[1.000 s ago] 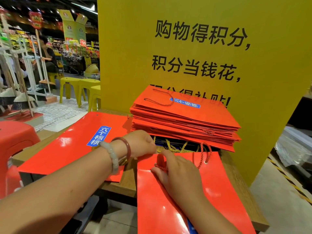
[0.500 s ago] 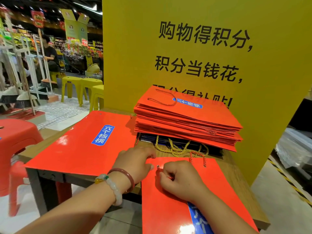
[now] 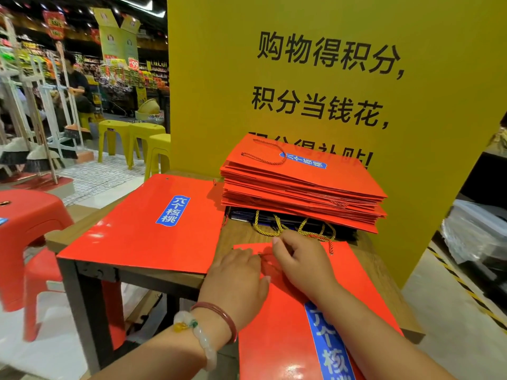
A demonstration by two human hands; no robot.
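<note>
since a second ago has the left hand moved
Yes. The left hand has pulled back toward the person, away from the stack of red bags, and now lies beside the near corner of the flat bag.

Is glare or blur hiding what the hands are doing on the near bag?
Head view: the left hand and right hand meet at the top edge of the near red bag, fingertips slightly soft, so the grip is unreadable. Head view: glare patches sit low on that bag and on the left bag, away from both hands. Head view: wide-angle bending curves the yellow board at its edges.
</note>
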